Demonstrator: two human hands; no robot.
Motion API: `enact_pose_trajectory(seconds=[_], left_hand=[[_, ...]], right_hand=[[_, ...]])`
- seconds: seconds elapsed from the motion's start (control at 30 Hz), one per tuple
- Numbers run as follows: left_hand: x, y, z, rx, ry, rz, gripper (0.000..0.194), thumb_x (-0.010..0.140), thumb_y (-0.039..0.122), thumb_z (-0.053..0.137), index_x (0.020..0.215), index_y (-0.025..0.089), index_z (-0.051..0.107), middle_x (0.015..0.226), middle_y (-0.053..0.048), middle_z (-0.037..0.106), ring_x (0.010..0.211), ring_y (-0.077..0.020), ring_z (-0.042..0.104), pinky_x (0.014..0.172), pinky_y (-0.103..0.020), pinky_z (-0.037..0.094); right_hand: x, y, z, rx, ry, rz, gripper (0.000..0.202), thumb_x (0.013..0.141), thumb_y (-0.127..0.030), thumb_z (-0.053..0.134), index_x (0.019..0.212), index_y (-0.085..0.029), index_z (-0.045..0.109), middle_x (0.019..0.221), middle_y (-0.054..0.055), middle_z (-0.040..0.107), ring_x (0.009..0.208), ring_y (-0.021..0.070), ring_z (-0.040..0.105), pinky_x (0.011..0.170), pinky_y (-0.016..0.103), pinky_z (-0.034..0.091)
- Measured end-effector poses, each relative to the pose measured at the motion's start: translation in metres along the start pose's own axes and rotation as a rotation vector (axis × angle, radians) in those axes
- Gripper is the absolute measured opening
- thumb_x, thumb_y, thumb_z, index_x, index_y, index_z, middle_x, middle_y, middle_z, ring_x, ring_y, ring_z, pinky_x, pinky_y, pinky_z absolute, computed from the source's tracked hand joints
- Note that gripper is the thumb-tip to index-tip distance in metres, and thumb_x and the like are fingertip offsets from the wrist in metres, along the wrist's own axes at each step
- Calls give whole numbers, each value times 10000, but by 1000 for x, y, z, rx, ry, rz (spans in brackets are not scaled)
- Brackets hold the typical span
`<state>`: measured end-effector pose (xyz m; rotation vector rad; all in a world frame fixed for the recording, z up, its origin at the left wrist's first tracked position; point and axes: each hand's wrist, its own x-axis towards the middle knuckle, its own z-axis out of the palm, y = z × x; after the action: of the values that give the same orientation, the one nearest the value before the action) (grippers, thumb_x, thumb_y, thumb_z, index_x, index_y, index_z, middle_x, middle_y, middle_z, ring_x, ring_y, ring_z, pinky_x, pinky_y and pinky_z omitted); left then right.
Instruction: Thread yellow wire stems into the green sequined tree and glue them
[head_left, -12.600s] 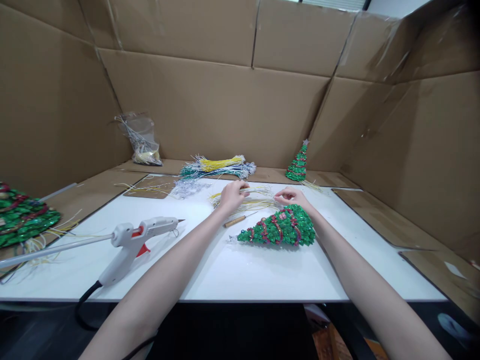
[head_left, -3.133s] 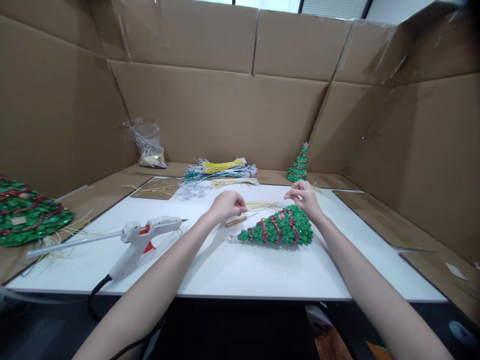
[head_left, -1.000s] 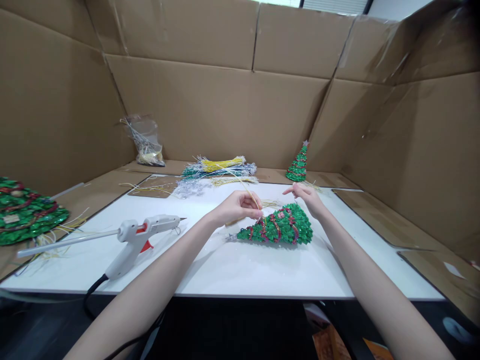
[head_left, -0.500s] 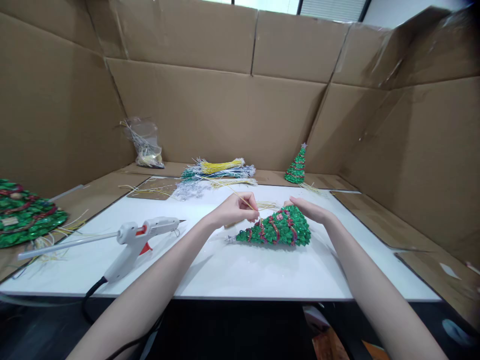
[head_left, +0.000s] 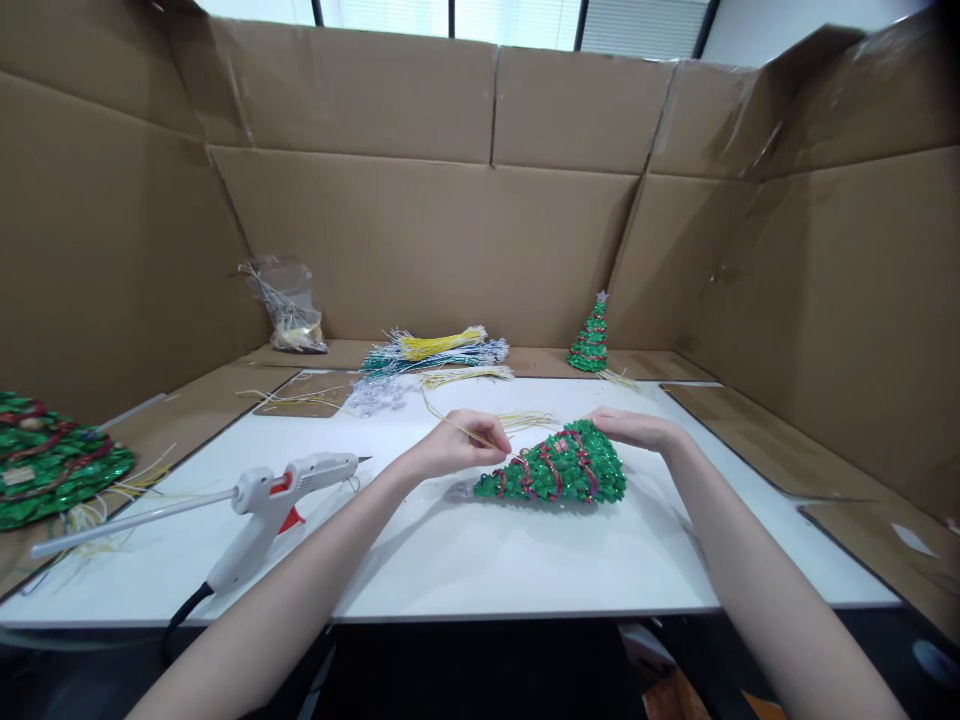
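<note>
A small green tinsel Christmas tree (head_left: 574,470) with red garland and little ornaments lies on its side on the white tabletop, its tip toward the left. Over its narrower part, my left hand (head_left: 469,442) pinches a thin yellow wire (head_left: 433,408), whose free length sticks up behind the knuckles. The pinching fingertips are close to the tree's upper side, near the garland. My right hand (head_left: 628,428) holds the tree at its wide base, its fingers along the upper edge and partly hidden behind the branches.
To the left lies a white hot glue gun (head_left: 262,510) with a glue stick in it. Wire bundles (head_left: 442,345) and loose yellow wires (head_left: 529,420) lie farther back. Another small tree (head_left: 590,340) stands behind, a larger one (head_left: 52,460) far left. Cardboard walls (head_left: 420,240) surround the table.
My left hand has moved slightly left and down, and the wire's free end now slants back to the left. My right hand stays at the tree's base. The view has tilted up a little.
</note>
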<state>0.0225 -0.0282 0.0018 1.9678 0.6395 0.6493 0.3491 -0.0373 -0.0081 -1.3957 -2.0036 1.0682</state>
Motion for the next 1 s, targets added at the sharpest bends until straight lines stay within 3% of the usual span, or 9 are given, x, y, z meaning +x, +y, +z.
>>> enact_pose_trajectory(seconds=[0.17,0.43,0.63,0.8,1.0], left_hand=[[-7,4,2,-9,53,17,87,719,188,704,765,115,705,774,-57,721,741,-132,658,693,-230,510],[-22,7,-4,49,135,71,61,763,181,680,805,138,668,823,-27,699,797,-122,653,779,-239,508],[-27,2,-3,99,168,116,57,782,174,655,828,144,670,836,-25,690,800,-121,637,773,-239,496],[-27,3,3,107,185,153,55,786,158,641,829,153,674,827,-19,686,786,-119,621,766,-239,489],[-26,4,8,112,210,174,68,764,133,641,822,145,675,801,-19,682,764,-119,616,745,-233,487]], right_hand=[[3,3,-4,37,-124,-22,623,693,-727,619,937,-166,739,965,98,707,944,288,608,886,444,454],[1,-14,-3,98,-302,-147,708,664,-702,682,1110,-153,698,1060,109,688,967,273,615,828,370,467],[0,-23,-6,-19,-269,-271,824,539,-689,780,1189,-197,665,1126,91,652,1051,289,566,910,400,421],[-3,-27,-7,-101,-226,-290,913,482,-656,830,1265,-235,621,1196,90,622,1085,296,543,918,403,418],[-6,-33,-5,-102,-218,-276,821,581,-655,784,1273,-246,618,1224,84,618,1085,289,537,891,383,413]])
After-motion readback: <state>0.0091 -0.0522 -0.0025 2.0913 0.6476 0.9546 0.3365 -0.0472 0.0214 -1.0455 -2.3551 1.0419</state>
